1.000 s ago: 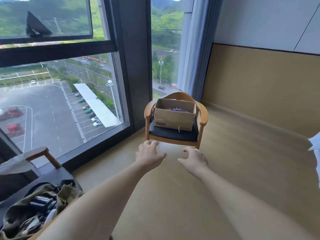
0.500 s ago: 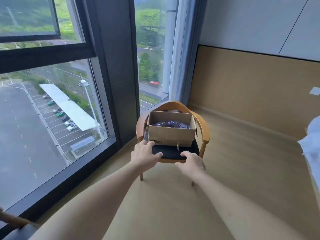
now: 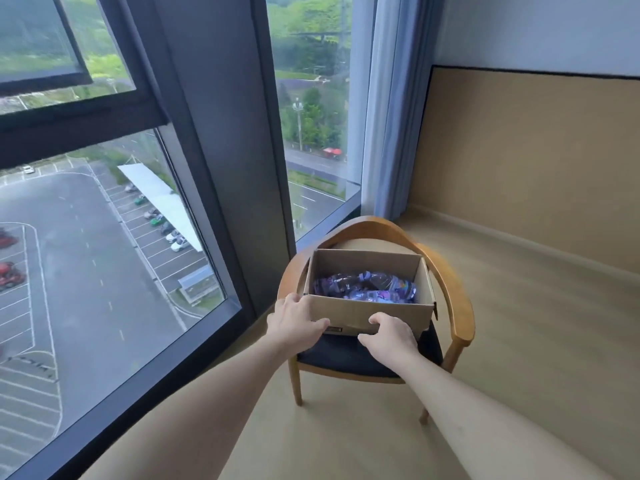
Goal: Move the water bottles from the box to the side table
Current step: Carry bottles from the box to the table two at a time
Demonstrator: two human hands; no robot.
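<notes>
By the window (image 3: 104,237), your left hand (image 3: 294,323) and right hand (image 3: 388,336) curl on the box (image 3: 367,311) front; a lopsided lift could slide it off the chair (image 3: 450,292), bottles (image 3: 363,287) spilling.

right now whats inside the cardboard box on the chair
Inside the cardboard box lie water bottles with purple-blue labels, on their sides. How many cannot be told: the near wall hides the bottom. The left hand and right hand are at its front.
</notes>
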